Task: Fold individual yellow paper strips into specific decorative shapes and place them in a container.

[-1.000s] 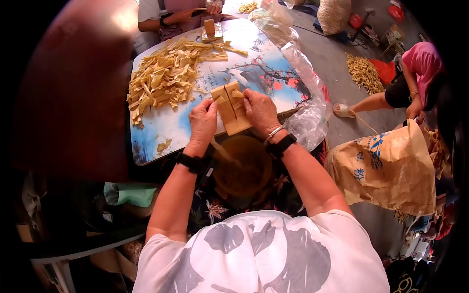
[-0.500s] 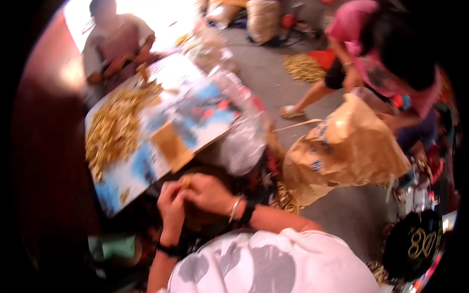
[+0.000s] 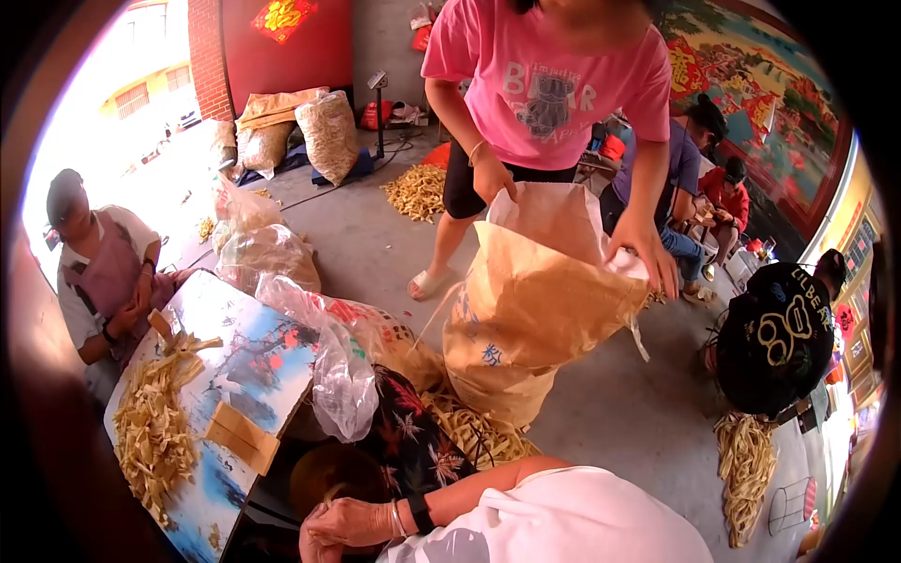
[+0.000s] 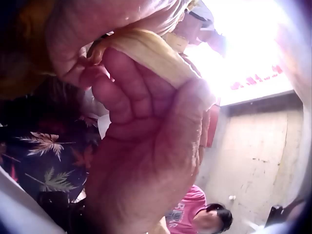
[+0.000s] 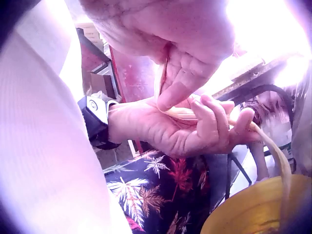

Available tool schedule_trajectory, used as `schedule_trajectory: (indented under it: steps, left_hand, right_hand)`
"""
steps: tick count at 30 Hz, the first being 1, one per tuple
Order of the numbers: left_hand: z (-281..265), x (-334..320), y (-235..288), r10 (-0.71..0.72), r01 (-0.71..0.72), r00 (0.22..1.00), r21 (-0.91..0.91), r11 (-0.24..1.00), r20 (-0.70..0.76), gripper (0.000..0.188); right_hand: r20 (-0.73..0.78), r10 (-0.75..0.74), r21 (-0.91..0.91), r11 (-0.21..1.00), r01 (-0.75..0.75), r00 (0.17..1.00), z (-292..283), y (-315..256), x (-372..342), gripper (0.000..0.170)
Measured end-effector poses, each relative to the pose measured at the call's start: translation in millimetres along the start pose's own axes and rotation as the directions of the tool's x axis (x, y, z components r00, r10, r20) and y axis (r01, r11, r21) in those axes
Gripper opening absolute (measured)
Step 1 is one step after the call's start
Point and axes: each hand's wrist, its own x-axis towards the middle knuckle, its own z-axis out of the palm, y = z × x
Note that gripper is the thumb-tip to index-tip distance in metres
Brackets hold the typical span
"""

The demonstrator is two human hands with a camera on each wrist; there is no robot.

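Observation:
Low in the head view, my right hand (image 3: 355, 522) and left hand (image 3: 317, 544) are together beside the table. A pale yellow strip (image 4: 152, 54) crosses the fingers of my left hand (image 4: 146, 141), held under its thumb. From above, my right hand (image 5: 170, 34) pinches one part of the strip (image 5: 277, 152), while the curled fingers of my left hand (image 5: 175, 126) hold another. The strip's far end hangs into a yellow bowl (image 5: 253, 207).
The table (image 3: 218, 314) at left bears a wooden block (image 3: 242, 435) and a pile of strips (image 3: 150, 422). A person in pink (image 3: 554, 94) holds a large paper sack (image 3: 526, 310) ahead. Plastic bags (image 3: 343, 375) lie beside the table; more strips (image 3: 746, 474) lie on the floor at right.
The head view has swung right and up. Both hands have come away from the wooden block and together beside the table. The person in pink now stands upright, holding the sack's mouth open.

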Motion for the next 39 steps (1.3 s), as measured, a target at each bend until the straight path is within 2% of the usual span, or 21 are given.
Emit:
schedule_trajectory:
  steps: [1,2,3,4,6,8,9,11,12,15,18,21,22,25,27,29,31,33,34,38,39]
  left_hand:
    - [2.1,4.3,0.5,-0.137,0.121,0.990,-0.349,0.929,-0.024,0.024]
    - [7.0,12.3,-2.6,-0.271,0.205,0.963,-0.655,0.727,0.000,0.023]
    - [12.9,20.3,-8.5,-0.385,0.243,0.920,-0.873,0.424,0.069,0.022]
    - [11.6,26.3,-24.3,-0.428,0.266,0.896,-0.915,0.304,0.118,0.016]
    - [7.9,22.5,-40.3,-0.272,0.187,0.961,-0.604,0.775,-0.051,0.012]
    - [1.2,16.0,-13.9,0.007,-0.009,0.979,-0.007,1.000,-0.204,0.013]
    - [-2.0,14.3,8.0,0.121,-0.087,0.962,0.143,0.986,-0.244,0.014]
    - [-4.5,12.3,36.2,0.354,-0.219,0.899,0.437,0.873,-0.257,0.020]
    - [-2.9,12.1,38.7,0.369,-0.191,0.874,0.473,0.860,-0.318,0.024]
    - [3.7,16.0,50.4,0.468,-0.250,0.784,0.482,0.840,-0.408,0.025]
    - [7.3,16.8,38.8,0.438,-0.213,0.807,0.497,0.841,-0.396,0.018]
    - [4.7,13.2,30.1,0.227,0.020,0.897,0.548,0.836,-0.380,0.013]
    - [4.3,14.5,31.3,0.238,0.013,0.884,0.531,0.848,-0.402,0.007]
    - [7.0,19.3,25.6,0.213,-0.078,0.856,0.290,0.954,-0.472,0.007]
    - [8.5,15.3,24.1,0.098,-0.065,0.888,0.088,0.994,-0.450,0.011]
    - [12.7,9.9,19.5,-0.023,-0.011,0.914,-0.080,0.997,-0.405,0.014]
    - [12.8,8.8,23.6,0.083,-0.048,0.895,0.091,0.995,-0.439,0.014]
    - [16.9,11.2,27.1,0.141,-0.026,0.861,0.235,0.972,-0.489,0.013]
    - [17.8,12.8,27.1,0.142,-0.024,0.850,0.231,0.973,-0.507,0.009]
    - [19.7,10.2,25.6,-0.075,0.050,0.838,-0.060,0.997,-0.540,0.006]
    - [21.2,10.8,30.8,-0.051,0.019,0.844,-0.066,0.998,-0.534,0.005]
  right_hand:
    - [0.023,-0.012,0.005,1.000,0.012,1.000,-1.6,-0.5,-0.7,0.014]
    - [-0.049,-0.025,-0.005,1.000,0.025,0.998,-0.4,2.8,-1.5,0.014]
    - [-0.121,-0.040,-0.014,0.999,0.039,0.992,2.1,10.0,-2.4,0.014]
    - [-0.192,-0.056,-0.023,0.998,0.053,0.980,3.5,15.2,-3.3,0.015]
    - [-0.301,0.041,0.058,0.998,-0.024,0.953,2.5,22.7,-2.4,0.015]
    - [-0.366,0.146,0.179,0.980,-0.085,0.919,17.9,45.3,-6.3,0.018]
    - [-0.013,0.554,0.473,0.737,-0.483,0.832,-3.8,27.8,-0.6,0.016]
    - [0.192,0.710,0.691,0.393,-0.606,0.678,3.2,41.6,-0.6,0.021]
    - [0.224,0.742,0.673,0.351,-0.651,0.632,4.0,40.6,1.5,0.024]
    - [0.349,0.759,0.536,0.319,-0.781,0.550,5.2,38.2,6.2,0.026]
    - [0.107,0.673,0.553,0.571,-0.606,0.732,20.8,50.0,1.4,0.025]
    - [0.206,0.645,0.564,0.536,-0.628,0.736,11.4,45.3,-0.6,0.026]
    - [0.228,0.594,0.456,0.634,-0.624,0.771,3.8,40.9,0.8,0.026]
    - [0.128,0.520,0.419,0.743,-0.521,0.844,13.5,53.5,-4.6,0.025]
    - [0.162,0.561,0.492,0.667,-0.559,0.812,18.4,61.7,-5.0,0.024]
    - [0.473,0.620,0.697,0.172,-0.696,0.626,20.1,62.9,-11.0,0.021]
    - [0.589,0.420,0.788,-0.110,-0.606,0.690,10.8,55.1,-14.8,0.023]
    - [0.613,0.348,0.786,-0.187,-0.589,0.709,10.3,54.7,-12.4,0.024]
    - [0.620,0.393,0.781,-0.222,-0.584,0.679,10.2,56.0,-10.9,0.024]
    - [0.462,0.655,0.784,0.013,-0.620,0.598,5.5,50.7,0.3,0.023]
    - [0.419,0.658,0.779,0.095,-0.620,0.626,9.6,53.7,0.4,0.023]
